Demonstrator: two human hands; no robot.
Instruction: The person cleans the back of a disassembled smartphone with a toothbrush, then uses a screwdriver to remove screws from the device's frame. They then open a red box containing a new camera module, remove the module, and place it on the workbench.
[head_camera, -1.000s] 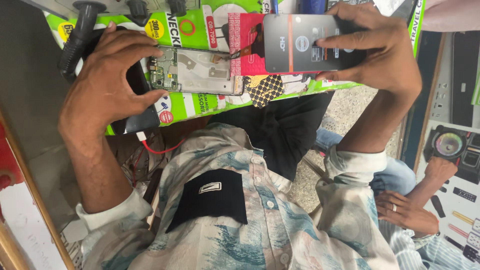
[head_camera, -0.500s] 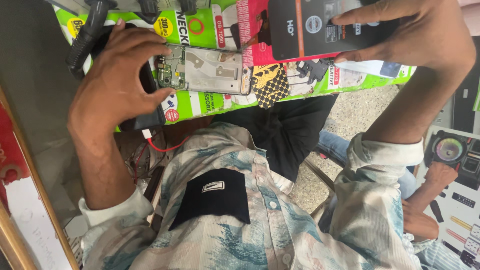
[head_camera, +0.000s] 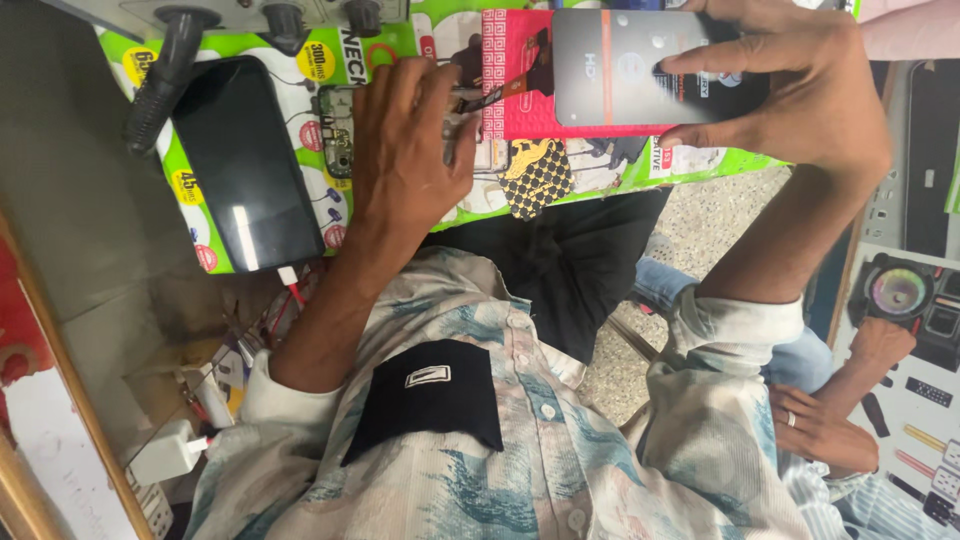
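My left hand (head_camera: 400, 150) lies over an opened phone body (head_camera: 335, 130), its fingers curled on it; only the circuit-board end shows. Left of it, a black phone (head_camera: 245, 160) with a dark screen rests on a green printed sheet (head_camera: 600, 175), a red cable (head_camera: 292, 290) plugged into its near end. My right hand (head_camera: 790, 100) holds a flat dark grey pack (head_camera: 620, 65) by its edges, above a red pack (head_camera: 515, 95).
A black knobbed tool (head_camera: 160, 75) lies at the top left. A white charger (head_camera: 165, 450) and loose wires sit at the lower left by a wooden edge. Another person's hand with a ring (head_camera: 820, 425) rests at the lower right, near a display of gadgets (head_camera: 900, 290).
My left hand slid right, off the black phone and onto the opened phone body. My right hand still grips the grey pack, which now sits more to the right.
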